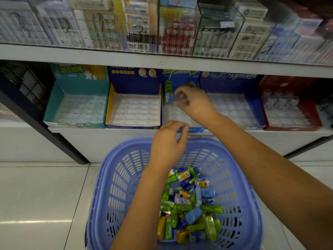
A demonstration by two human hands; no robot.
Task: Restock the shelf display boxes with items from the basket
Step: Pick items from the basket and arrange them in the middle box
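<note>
The left hand (pixel 168 143), fingers curled, hovers above the far rim of the basket (pixel 126 148); whether it holds something, I cannot tell; the right hand (pixel 195 101) pinches a small blue pack (pixel 177 99) over the middle blue box (pixel 180 79) on the lower shelf (pixel 288 134), near its left wall; many packs (pixel 189 204) lie in the basket.

Bright, even light; floor tiles (pixel 36 221) glare, upper shelf (pixel 162 58) blurred (wide-angle bowing).

My right hand (pixel 195 103) hides part of the middle display box (pixel 182 76), and the small pack (pixel 177 99) it pinches is a blur. The basket (pixel 111 177) has its near rim cut off at the bottom edge.
</note>
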